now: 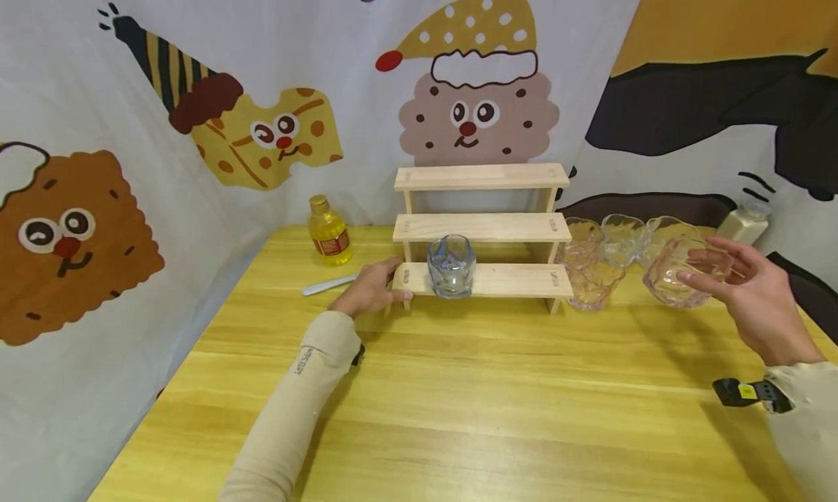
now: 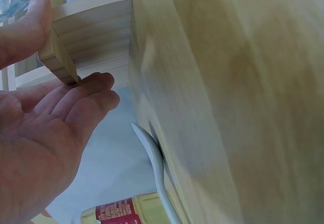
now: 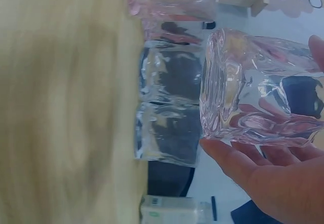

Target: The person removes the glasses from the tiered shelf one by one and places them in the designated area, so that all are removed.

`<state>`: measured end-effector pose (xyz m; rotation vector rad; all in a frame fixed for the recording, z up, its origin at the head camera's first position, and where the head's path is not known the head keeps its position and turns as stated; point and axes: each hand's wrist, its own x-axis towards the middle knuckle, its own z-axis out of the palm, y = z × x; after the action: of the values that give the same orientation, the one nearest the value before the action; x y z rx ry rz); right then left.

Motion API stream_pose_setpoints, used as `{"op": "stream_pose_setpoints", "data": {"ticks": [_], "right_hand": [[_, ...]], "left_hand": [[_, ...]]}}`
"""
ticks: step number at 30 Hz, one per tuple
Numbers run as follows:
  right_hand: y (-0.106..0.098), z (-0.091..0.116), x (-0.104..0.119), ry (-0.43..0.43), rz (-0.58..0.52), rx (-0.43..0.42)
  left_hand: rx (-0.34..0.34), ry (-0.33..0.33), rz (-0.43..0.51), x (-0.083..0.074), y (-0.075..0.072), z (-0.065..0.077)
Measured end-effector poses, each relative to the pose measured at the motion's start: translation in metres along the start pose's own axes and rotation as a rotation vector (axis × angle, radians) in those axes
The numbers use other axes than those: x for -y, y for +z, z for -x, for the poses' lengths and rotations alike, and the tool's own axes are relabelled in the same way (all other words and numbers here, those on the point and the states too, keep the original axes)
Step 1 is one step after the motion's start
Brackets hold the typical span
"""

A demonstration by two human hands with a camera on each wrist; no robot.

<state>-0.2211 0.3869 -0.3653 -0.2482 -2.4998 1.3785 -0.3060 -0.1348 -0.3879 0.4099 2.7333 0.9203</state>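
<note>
My right hand [image 1: 762, 298] grips a faintly pink clear glass [image 1: 684, 273] above the table at the right. In the right wrist view that glass [image 3: 263, 87] lies between thumb and fingers, its thick base clear of the tabletop. At the middle, my left hand [image 1: 374, 287] holds the left end of the lowest step of a three-tier wooden shelf [image 1: 511, 279]. The left wrist view shows the thumb over the board [image 2: 59, 62] and the fingers beneath it. A bluish glass [image 1: 452, 268] stands upright on that lowest step, left of its middle.
Several more glasses [image 1: 622, 240], some pink, stand right of the shelf. Behind the right hand is a pale bottle [image 1: 748, 224]. A yellow oil bottle [image 1: 330, 233] and a white-handled utensil [image 1: 327, 285] are left of the shelf. A printed cloth [image 1: 366, 124] hangs behind the table.
</note>
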Motion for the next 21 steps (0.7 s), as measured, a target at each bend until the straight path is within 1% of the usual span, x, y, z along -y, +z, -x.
{"op": "stream_pose_setpoints", "data": {"ticks": [4, 9, 16, 21], "right_hand": [[0.002, -0.003, -0.006, 0.031, -0.037, 0.015], [0.004, -0.006, -0.012, 0.027, -0.035, 0.036], [0.004, -0.011, -0.022, 0.001, -0.086, 0.137], [0.008, -0.014, -0.028, -0.013, -0.092, 0.170]], "left_hand": [[-0.003, -0.003, 0.012, -0.001, -0.001, 0.000], [-0.003, -0.005, 0.022, -0.001, -0.001, 0.000], [0.008, -0.010, 0.064, -0.001, 0.000, -0.001], [0.002, -0.016, 0.042, 0.000, 0.000, 0.000]]}}
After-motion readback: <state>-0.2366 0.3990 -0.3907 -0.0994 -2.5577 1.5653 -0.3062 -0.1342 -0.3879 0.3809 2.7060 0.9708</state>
